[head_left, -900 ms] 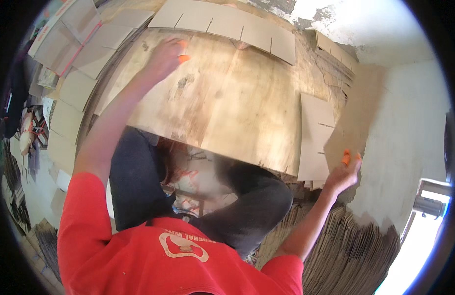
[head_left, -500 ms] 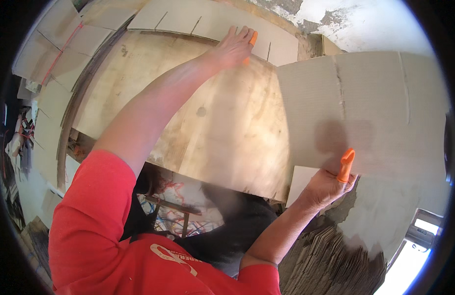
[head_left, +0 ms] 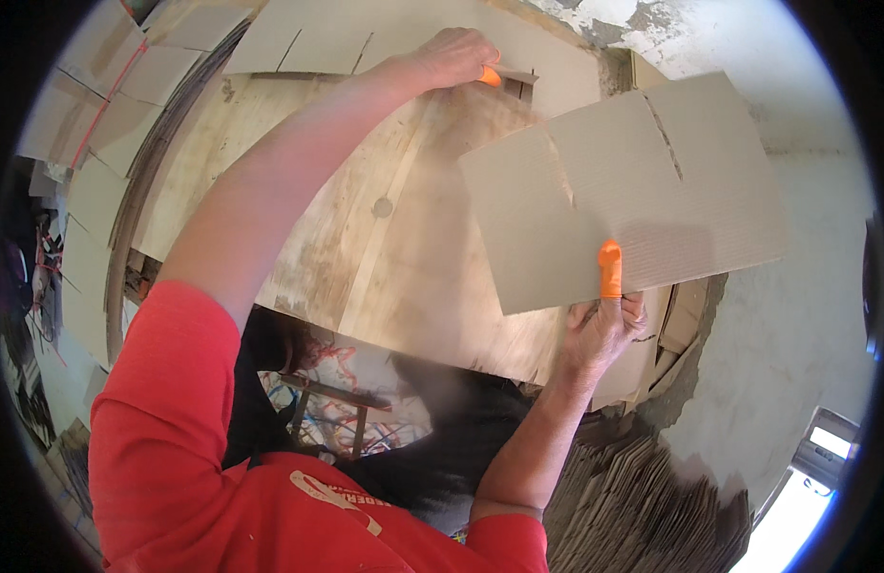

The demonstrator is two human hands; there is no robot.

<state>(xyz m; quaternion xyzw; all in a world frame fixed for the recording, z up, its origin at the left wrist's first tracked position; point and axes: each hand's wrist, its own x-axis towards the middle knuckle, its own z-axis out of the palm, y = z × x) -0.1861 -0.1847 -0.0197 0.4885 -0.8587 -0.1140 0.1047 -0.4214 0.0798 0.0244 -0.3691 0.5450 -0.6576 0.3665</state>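
Note:
My right hand (head_left: 609, 329), an orange finger cot on its thumb, grips the near edge of a slotted cardboard sheet (head_left: 642, 205). The sheet is tilted, raised over the right end of the wooden board (head_left: 366, 239), with two slits running in from its far edge. Across the board, my left hand (head_left: 456, 59) is closed at the near edge of another slotted cardboard piece (head_left: 327, 38). An orange cot shows on that hand too; its other fingertips are hidden. Beside it, the cardboard edge looks slightly lifted, with a dark gap below.
Cardboard pieces (head_left: 103, 196) are stacked along the board's left side, a red string across some. Upright cardboard sheets (head_left: 642, 506) stand packed at the lower right. A worn wall (head_left: 805, 286) bounds the right side. My legs and a small frame are below the board.
My right hand has moved up and left, bringing its cardboard sheet over the board and turning it. My left hand has shifted slightly up, its fingers now curled at the far cardboard's edge.

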